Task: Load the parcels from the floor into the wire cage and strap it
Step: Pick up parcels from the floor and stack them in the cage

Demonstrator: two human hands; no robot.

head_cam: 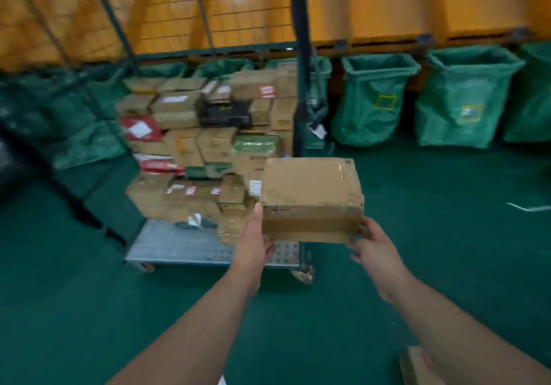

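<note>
Left grip (253, 243) and right grip (376, 250) clasp a taped brown cardboard box (311, 196) (thumbs on its sides) before the green wire cage (179, 244).

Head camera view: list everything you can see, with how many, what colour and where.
floor: one, green, all around
wall: one, orange, across the back
cage: one, dark green wire frame with grey base, centre-left on the floor
parcels: many, mostly brown, some red, green and black, stacked inside the cage
box: one, brown with clear tape, held up at the cage's open front
second box: one, brown, partly seen on the floor, bottom right
sacks: several, green, open-topped, in a row along the wall
left hand: one, grips the box's lower left corner
right hand: one, grips the box's lower right corner
</note>
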